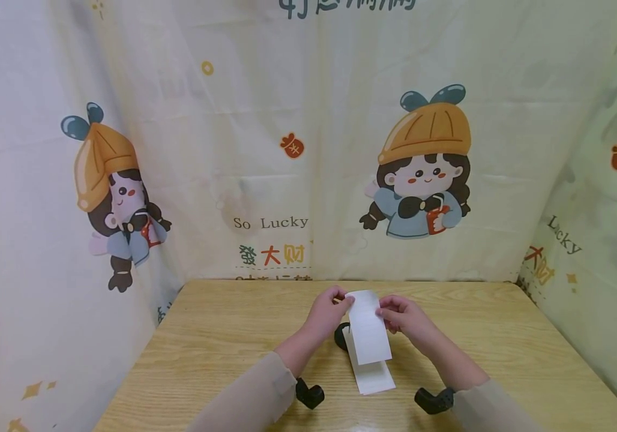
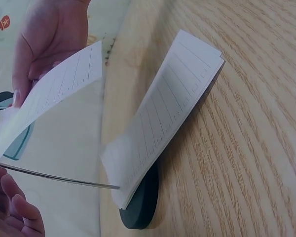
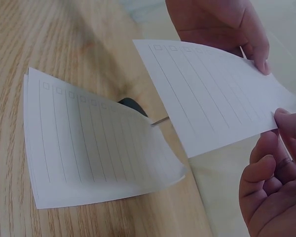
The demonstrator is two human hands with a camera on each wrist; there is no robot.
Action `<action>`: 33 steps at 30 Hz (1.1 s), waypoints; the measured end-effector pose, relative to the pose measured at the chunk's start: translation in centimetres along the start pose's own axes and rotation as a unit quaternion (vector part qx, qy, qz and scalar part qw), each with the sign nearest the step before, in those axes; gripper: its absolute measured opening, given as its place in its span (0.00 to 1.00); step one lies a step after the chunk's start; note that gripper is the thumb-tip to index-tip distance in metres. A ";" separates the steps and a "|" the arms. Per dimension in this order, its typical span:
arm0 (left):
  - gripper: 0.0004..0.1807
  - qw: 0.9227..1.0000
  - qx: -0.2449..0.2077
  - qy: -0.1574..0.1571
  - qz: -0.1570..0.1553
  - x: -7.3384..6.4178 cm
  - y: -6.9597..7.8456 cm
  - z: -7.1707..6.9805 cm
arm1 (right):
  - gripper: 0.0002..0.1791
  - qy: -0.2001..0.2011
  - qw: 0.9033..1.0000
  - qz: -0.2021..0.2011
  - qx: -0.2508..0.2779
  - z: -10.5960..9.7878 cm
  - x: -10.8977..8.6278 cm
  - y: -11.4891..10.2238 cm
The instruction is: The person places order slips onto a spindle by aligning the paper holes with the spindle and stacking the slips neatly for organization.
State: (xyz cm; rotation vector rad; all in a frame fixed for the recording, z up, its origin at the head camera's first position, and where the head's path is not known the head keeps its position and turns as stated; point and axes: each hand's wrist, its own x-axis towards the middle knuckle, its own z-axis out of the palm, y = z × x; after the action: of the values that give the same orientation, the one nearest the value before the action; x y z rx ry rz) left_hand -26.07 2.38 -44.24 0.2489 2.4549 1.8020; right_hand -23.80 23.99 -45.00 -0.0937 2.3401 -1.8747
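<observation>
Both hands hold a loose white sheet of lined paper (image 1: 370,336) with small checkboxes. My left hand (image 1: 330,312) pinches its upper left edge, and my right hand (image 1: 401,317) pinches the right edge, thumb on top. Below the sheet, a stack of matching lined slips (image 2: 163,103) is pierced by a thin metal spike (image 2: 59,177). The spike rises from a round black base (image 2: 143,205) on the table. Its upper end reaches the held sheet beside the left fingers, where the paper and hand hide the tip.
The wooden table (image 1: 222,342) runs back to a cream printed curtain (image 1: 254,180) with cartoon figures and lettering. Black wrist devices (image 1: 310,394) sit by the beige sleeves.
</observation>
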 end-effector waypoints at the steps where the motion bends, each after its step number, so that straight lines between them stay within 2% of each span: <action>1: 0.10 1.000 0.002 -0.001 0.000 0.0 0.0 0.0 | 0.13 0.001 1.000 0.001 0.001 0.0 0.0 0.0; 7: 0.11 1.000 0.005 -0.001 0.005 0.0 0.0 0.0 | 0.12 0.004 1.000 0.005 0.001 0.1 0.1 0.1; 16: 0.14 1.000 -0.016 -0.001 0.014 0.1 -0.8 -0.4 | 0.13 0.002 1.000 0.003 -0.007 0.2 0.1 0.0; 33: 0.10 1.000 -0.023 -0.003 0.014 0.3 -1.1 -0.5 | 0.15 -0.004 1.000 0.016 -0.014 0.2 -0.1 0.6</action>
State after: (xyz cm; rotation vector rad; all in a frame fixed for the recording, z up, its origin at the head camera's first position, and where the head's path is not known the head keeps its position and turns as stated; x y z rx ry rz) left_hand -26.53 1.66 -45.09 0.2853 2.4156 1.8635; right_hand -23.61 23.99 -45.64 -0.0656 2.3475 -1.8247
